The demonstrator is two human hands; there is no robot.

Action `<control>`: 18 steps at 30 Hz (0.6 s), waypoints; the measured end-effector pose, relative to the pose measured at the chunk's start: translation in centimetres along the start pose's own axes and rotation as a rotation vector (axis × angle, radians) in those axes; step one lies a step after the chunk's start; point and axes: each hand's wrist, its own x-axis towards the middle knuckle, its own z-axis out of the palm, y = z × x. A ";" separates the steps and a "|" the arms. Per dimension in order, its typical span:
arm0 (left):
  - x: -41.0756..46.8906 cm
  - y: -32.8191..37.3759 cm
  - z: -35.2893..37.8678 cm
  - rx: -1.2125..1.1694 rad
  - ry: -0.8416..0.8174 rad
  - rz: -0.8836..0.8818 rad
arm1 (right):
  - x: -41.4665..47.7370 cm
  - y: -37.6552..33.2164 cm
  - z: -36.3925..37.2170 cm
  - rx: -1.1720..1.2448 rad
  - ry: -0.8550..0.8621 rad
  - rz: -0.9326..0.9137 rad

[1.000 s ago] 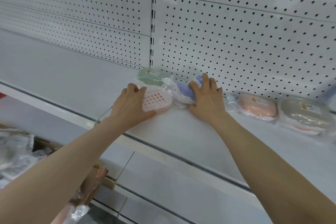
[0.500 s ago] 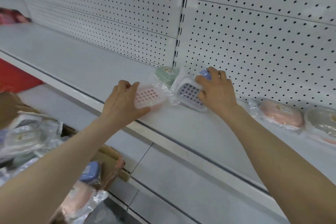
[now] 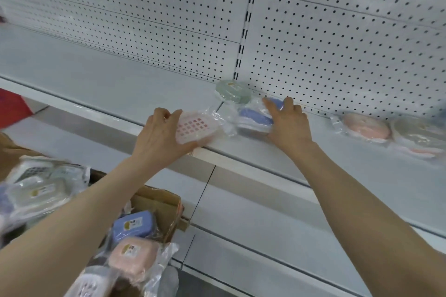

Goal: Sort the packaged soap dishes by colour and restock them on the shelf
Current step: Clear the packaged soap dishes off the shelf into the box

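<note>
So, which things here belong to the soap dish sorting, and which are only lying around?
Job: wrapped pink plastic soap dish in the left hand; wrapped blue plastic soap dish in the right hand; green oval soap dish; pink oval soap dish; white metal shelf; brown cardboard box of stock.
Not the job: white perforated back panel; red surface at far left.

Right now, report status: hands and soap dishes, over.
Left hand grips pink soap dish at shelf front edge. Right hand holds blue soap dish further back. Green soap dish close behind it, against pegboard.
</note>
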 end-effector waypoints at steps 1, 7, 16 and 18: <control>-0.1 -0.5 -0.1 -0.008 -0.004 0.014 | -0.7 -0.5 -0.2 0.018 0.020 0.012; -2.5 -5.6 -1.8 -0.059 0.062 0.062 | -4.4 -6.2 -3.5 0.159 0.184 0.053; -10.4 -19.5 -8.1 -0.117 0.222 -0.150 | -7.9 -22.1 -8.0 0.667 0.055 -0.002; -12.5 -23.1 -9.0 -0.089 0.241 -0.213 | -8.5 -25.9 -7.8 0.732 -0.019 -0.045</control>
